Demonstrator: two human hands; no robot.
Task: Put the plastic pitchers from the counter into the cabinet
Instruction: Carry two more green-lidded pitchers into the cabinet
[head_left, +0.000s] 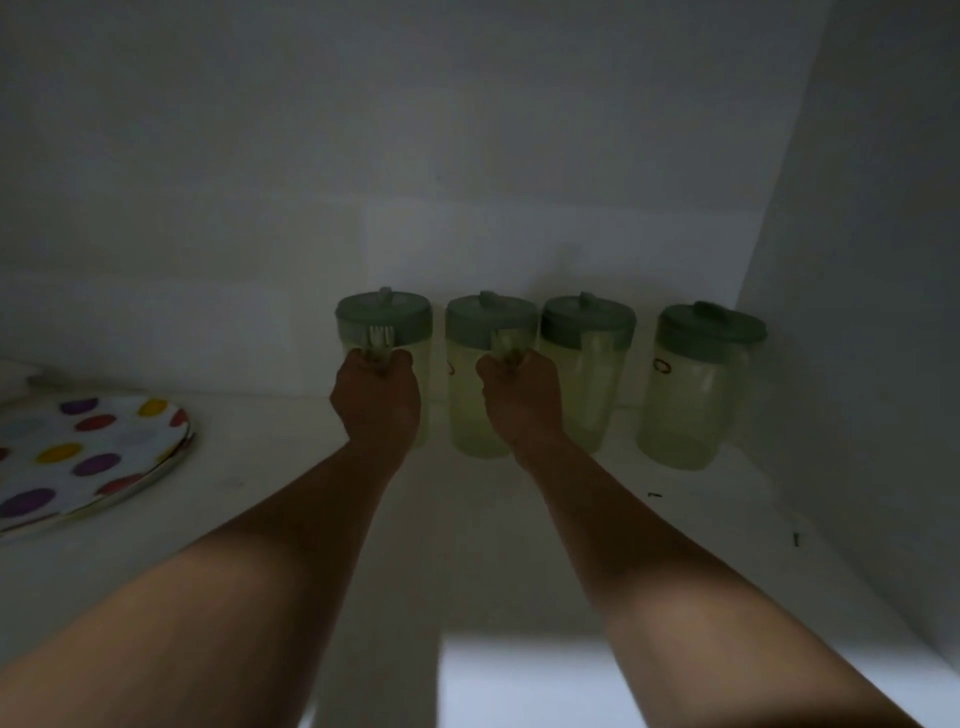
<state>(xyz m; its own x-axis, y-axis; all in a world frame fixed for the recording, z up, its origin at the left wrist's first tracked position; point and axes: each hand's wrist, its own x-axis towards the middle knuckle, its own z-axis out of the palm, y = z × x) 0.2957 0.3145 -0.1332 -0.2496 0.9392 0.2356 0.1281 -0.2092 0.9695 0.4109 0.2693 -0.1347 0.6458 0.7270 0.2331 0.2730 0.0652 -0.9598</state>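
Note:
Inside a dim white cabinet, several pale translucent pitchers with green lids stand in a row against the back wall. My left hand (375, 400) is closed around the handle of the leftmost pitcher (384, 317). My right hand (522, 402) grips the handle of the second pitcher (470, 410). Both of these pitchers rest upright on the shelf (270, 467). To the right stand a third pitcher (589, 364) and, slightly apart near the side wall, a fourth pitcher (693, 395), neither touched by a hand.
A white plate with coloured dots (88, 457) lies on the shelf at the left, stacked on another. The cabinet's right side wall (857, 364) stands close beside the fourth pitcher. Small dark specks lie on the shelf at the right.

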